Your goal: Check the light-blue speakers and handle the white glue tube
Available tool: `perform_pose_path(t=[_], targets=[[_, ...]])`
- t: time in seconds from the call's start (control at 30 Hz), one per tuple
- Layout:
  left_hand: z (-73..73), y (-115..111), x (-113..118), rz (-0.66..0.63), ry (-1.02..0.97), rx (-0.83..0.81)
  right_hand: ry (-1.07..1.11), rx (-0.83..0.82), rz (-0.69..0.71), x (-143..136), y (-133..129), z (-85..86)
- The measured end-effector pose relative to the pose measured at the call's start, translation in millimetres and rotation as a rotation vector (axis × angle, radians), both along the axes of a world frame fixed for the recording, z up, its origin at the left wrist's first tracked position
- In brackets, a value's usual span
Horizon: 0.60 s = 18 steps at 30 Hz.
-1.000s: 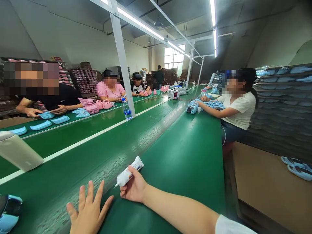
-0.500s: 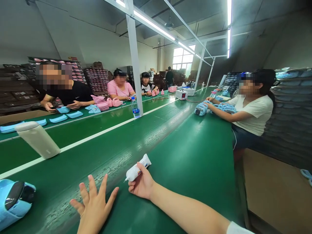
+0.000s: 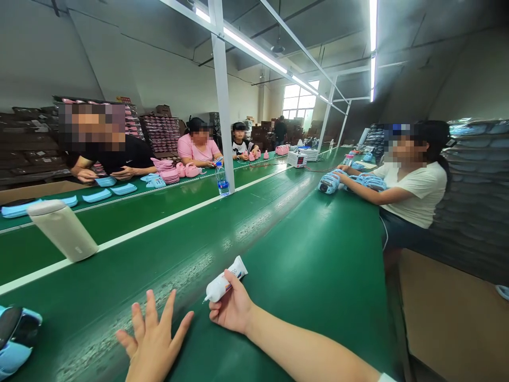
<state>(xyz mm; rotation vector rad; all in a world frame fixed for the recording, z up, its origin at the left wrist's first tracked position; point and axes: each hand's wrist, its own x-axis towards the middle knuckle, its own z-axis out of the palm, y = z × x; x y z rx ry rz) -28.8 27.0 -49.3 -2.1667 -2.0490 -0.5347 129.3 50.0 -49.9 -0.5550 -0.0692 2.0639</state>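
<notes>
My right hand (image 3: 231,309) is wrapped round a white glue tube (image 3: 219,286) with a thin nozzle pointing down and to the left. The tube is tilted, its flat crimped end up to the right, and part of its print is covered by my thumb. To the left, my left hand (image 3: 156,339) is spread with fingers apart and nothing in it. It is over the green work table (image 3: 302,297); whether the palm touches the surface I cannot tell. At the left edge lies a light blue piece with a glossy black part (image 3: 18,337), cut off by the view.
A cream tumbler (image 3: 63,231) and a plastic bottle (image 3: 221,180) stand along the white line. A co-worker in a white top (image 3: 421,185) handles light blue pieces (image 3: 329,182) at right. Across the table other people sit by pink pieces (image 3: 169,172). A metal post (image 3: 222,106) rises midway.
The view has shifted slightly, so the blue piece at the left edge sits further out of frame. Both hands keep nearly the same pose, the right still holding the glue tube.
</notes>
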Motion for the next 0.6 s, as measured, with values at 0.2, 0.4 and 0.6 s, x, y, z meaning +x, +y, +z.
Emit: perform_pose_path(t=[0.2, 0.4, 0.6], targets=[[-5.0, 1.2, -2.4, 0.032, 0.059, -0.046, -0.001, 0.002, -0.021, -2.6, -1.5, -2.7], [-6.6, -0.4, -4.6, 0.012, 0.088, -0.064, 0.015, -0.005, -0.041, -4.8, -4.5, -2.2], [-3.8, -3.7, -4.0, -0.005, 0.106, -0.072, 0.021, -0.008, -0.047, -5.1, -5.6, -4.1]])
